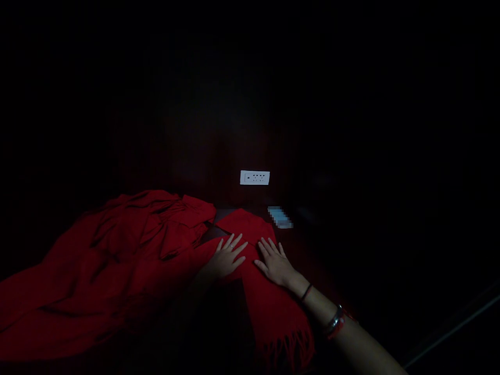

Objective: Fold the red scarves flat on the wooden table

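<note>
A red fringed scarf lies with one end toward me, its tassels hanging at the bottom. My left hand, wearing a ring, rests palm down on the red cloth with its fingers spread. Just to its right, my right hand is also flat on the scarf, fingers apart. Neither hand grips anything. A large bunched heap of red cloth spreads out to the left; whether it is one piece with the scarf I cannot tell.
A white wall socket plate is on the dark wall beyond the hands. A blurred, light-blue flat object lies right of the scarf's far end. A pale slanting edge shows at lower right. Darkness hides most surroundings.
</note>
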The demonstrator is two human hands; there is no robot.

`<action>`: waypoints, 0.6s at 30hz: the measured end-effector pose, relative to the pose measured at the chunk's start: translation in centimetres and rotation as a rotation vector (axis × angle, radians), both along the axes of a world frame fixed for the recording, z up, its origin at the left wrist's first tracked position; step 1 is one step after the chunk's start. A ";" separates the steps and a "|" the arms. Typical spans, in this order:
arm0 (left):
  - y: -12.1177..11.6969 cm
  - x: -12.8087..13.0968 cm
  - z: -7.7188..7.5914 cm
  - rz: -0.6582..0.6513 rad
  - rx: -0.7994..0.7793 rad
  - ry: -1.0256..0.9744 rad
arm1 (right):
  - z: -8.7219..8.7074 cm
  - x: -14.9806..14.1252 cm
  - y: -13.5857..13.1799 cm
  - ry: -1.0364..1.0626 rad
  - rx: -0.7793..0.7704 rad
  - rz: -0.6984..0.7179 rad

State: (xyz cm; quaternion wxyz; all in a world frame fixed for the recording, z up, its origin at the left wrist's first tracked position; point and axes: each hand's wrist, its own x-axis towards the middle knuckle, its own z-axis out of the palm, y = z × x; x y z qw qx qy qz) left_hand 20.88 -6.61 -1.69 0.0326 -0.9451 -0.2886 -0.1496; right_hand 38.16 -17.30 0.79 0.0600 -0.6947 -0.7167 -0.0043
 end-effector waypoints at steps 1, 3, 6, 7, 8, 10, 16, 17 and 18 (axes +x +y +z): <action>0.2 0.1 -0.2 0.019 -0.047 0.035 | -0.1 0.0 0.0 0.008 -0.024 0.009; 0.6 0.3 -0.6 0.042 -0.131 0.103 | -0.6 0.1 -0.4 0.019 -0.083 0.020; 1.0 0.4 -0.8 0.047 -0.176 0.137 | -1.4 0.5 -1.9 0.026 -0.113 0.043; 1.0 0.3 -0.8 0.047 -0.182 0.140 | -1.5 0.7 -2.5 0.029 -0.111 0.053; 1.0 0.2 -0.7 0.048 -0.189 0.143 | -1.6 1.0 -3.2 0.033 -0.106 0.058; 0.6 0.0 -0.5 0.059 -0.191 0.135 | -1.4 1.5 -4.5 0.055 -0.100 0.065; -1.0 1.8 2.0 0.043 0.034 -0.093 | 0.3 2.9 -4.4 0.246 -0.068 -0.115; -1.1 2.7 2.6 0.015 0.051 -0.121 | 0.5 3.0 -3.8 0.272 -0.061 -0.188; -1.1 3.7 3.1 -0.020 0.047 -0.125 | 0.6 3.1 -3.3 0.300 -0.061 -0.245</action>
